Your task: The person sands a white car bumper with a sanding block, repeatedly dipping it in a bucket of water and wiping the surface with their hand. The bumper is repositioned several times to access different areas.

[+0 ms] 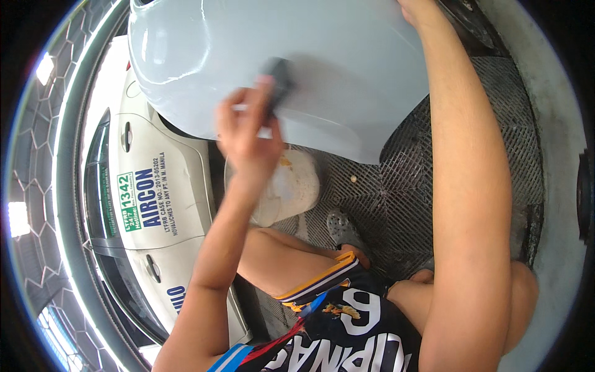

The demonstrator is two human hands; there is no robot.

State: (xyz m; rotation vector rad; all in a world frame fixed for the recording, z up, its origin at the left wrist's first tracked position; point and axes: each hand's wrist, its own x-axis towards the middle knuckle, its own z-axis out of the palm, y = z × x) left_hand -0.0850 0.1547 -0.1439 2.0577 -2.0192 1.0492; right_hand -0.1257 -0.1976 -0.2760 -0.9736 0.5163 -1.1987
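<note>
A glossy light-grey curved body panel [353, 74] fills the top of the view. My left hand [248, 133], blurred by motion, grips a dark block [280, 75] against the panel's surface, with its fingers bent around the block. My right arm reaches up along the panel's right side, and my right hand [413, 11] holds the panel's edge at the top of the view, its fingertips partly hidden. Below the panel, behind my left forearm, stands a whitish bucket [291, 186].
A white car [161, 239] with lettered decals stands close on the left. My bent legs and a grey clog [344, 229] rest over dark textured matting [387, 211]. A grey curved edge [551, 186] runs down the right. A honeycomb-patterned ceiling shows at far left.
</note>
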